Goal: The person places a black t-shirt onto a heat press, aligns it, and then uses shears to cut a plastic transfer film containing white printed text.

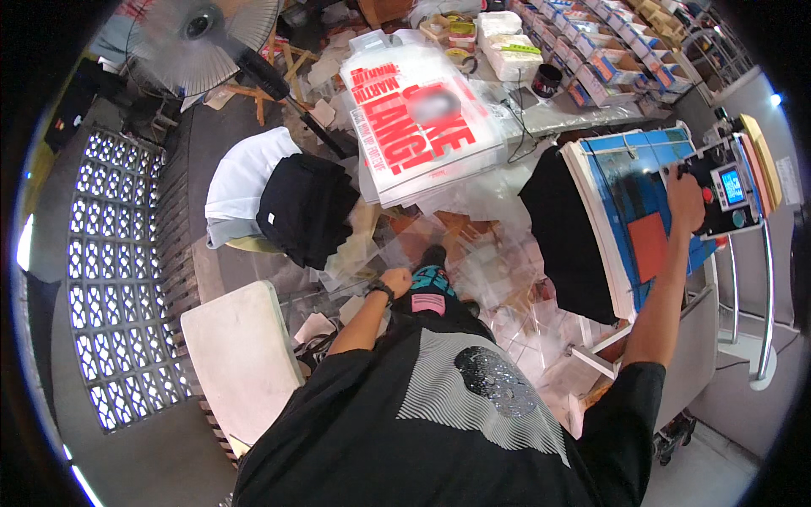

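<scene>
On the right, a heat press [729, 188] with a small blue-lit display stands over a blue-covered bed [629, 182]. My right arm reaches out to it, and my right hand [686, 203] is closed round a dark handle beside the display. A reddish-orange square sheet [648, 246] lies on the blue cover, close to my right forearm. Black fabric [568, 241] drapes off the bed's left side. My left hand [395, 281] hangs low in front of my body, fingers curled, with nothing visible in it.
A stack of bagged printed shirts [422, 118] sits on the table ahead. Folded black shirts [308, 207] and white cloth [245, 173] rest on a chair at left. A fan [203, 38] stands beyond. Clear plastic sheets [498, 270] litter the floor. A pale padded seat [241, 359] is nearby.
</scene>
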Demonstrator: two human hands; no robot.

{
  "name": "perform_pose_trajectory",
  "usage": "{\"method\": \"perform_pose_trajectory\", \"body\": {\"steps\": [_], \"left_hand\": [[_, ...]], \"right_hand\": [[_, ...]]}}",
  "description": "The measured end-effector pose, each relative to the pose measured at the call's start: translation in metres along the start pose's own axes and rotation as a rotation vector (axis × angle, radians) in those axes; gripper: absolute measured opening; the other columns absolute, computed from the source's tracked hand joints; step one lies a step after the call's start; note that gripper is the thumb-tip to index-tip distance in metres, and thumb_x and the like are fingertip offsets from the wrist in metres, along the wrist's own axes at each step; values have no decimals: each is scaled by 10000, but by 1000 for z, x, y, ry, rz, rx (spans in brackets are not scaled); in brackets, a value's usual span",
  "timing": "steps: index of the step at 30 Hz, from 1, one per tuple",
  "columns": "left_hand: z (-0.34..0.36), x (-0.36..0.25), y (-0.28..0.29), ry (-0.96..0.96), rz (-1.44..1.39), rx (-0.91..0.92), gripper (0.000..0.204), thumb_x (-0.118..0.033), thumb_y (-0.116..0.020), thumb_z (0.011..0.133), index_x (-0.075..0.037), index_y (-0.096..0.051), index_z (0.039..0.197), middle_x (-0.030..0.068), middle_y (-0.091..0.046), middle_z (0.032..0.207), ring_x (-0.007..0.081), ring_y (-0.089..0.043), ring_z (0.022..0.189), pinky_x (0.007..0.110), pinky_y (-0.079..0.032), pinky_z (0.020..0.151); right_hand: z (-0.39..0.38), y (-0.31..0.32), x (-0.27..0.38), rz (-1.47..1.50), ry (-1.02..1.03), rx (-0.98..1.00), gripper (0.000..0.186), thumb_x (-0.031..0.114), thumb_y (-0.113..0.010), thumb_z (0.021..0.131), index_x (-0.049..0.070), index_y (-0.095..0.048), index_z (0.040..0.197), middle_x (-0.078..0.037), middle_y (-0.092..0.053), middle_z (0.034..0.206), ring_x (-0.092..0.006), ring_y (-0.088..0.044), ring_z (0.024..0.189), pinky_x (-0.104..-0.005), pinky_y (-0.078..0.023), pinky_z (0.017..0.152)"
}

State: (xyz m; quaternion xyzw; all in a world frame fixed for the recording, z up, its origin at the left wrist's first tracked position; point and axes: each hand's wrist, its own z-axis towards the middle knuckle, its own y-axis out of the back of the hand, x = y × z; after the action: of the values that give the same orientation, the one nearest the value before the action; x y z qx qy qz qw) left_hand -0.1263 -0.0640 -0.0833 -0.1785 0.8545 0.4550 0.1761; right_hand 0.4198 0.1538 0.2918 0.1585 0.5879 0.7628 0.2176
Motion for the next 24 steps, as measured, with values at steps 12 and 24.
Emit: {"method": "perform_pose_trajectory", "body": {"steps": [12,24], "left_hand": [[-15,41,-27,158,1,320,380,-351,-531,846,-83,-718,1040,213,-701,1028,377,-671,996,460,-519,896],[-33,-7,-18,-3,132,156,327,-338,-572,868,-93,-682,1054,207,-705,1018,392,-667,987,475,-527,862]], "right_hand": [[-3,-3,-7,11,-2,-130,495,480,-488,939,50,-732,921,-225,-716,930,-404,-705,883,-531,-556,791],[-6,-11,10,59,-10,-98,493,473,-477,945,51,-730,918,-198,-724,911,-405,-707,856,-539,-551,749]]}}
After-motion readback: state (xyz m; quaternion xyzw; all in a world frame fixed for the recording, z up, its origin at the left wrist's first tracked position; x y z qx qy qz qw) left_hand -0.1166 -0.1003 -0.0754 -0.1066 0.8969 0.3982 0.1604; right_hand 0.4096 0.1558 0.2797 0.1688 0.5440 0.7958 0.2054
